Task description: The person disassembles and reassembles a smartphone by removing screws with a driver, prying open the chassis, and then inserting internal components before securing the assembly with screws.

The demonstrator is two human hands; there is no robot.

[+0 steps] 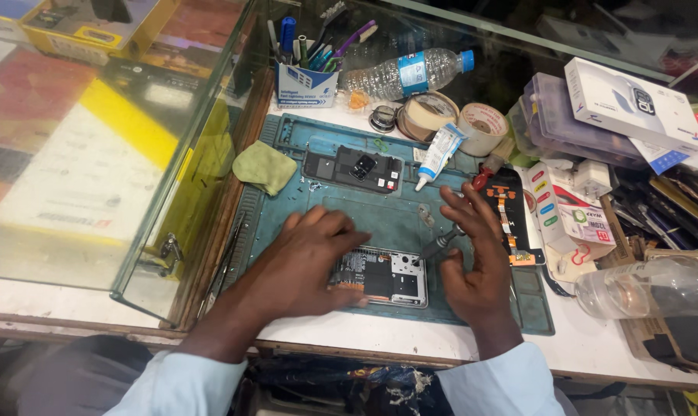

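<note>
An opened phone [386, 277] with its circuit board exposed lies on a blue repair mat [379, 208]. My left hand [310, 258] rests flat on the phone's left end, pressing it down. My right hand [476, 250] holds a dark-handled screwdriver [440, 245], whose tip touches the phone's upper right part. A second opened phone back [354, 169] lies at the far side of the mat. A dark phone part with an orange flex cable [509, 216] lies just right of my right hand.
A green cloth [266, 167], a glue tube [439, 154], two tape rolls [456, 119], a pen holder [306, 73] and a water bottle [410, 71] lie at the back. Boxes and clutter [610, 115] fill the right side. A glass case [110, 139] stands left.
</note>
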